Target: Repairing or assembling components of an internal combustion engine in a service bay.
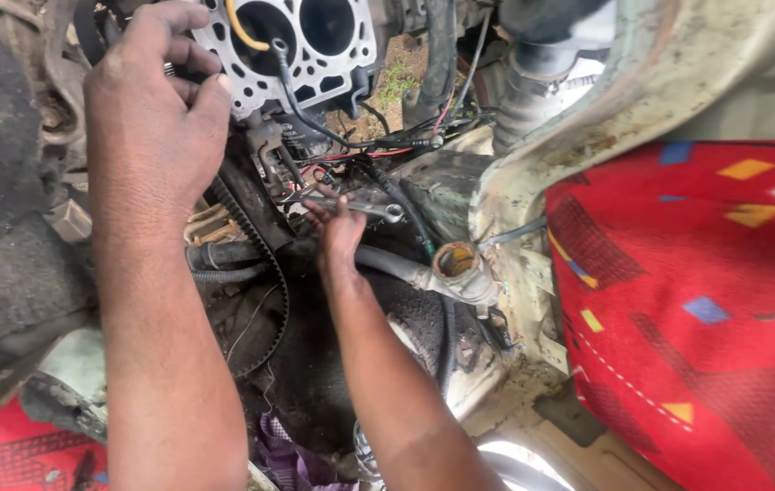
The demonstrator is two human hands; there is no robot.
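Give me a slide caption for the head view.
Right hand holds a wrench below the engine block; left hand braces beside it.

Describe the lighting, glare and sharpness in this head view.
Head view: even daylight; sharp on the left hand and engine block; deep shadow below the right hand holding the wrench; blown-out glare at bottom centre; slight wide-angle bending at the edges.

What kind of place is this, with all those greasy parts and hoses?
Most likely a vehicle's engine bay opened up for repair, seen from the cabin. An engine block with round bores lies bare, a toothed belt hangs loose, and the right hand holds a wrench among the wires. A patterned red seat sits beside it.
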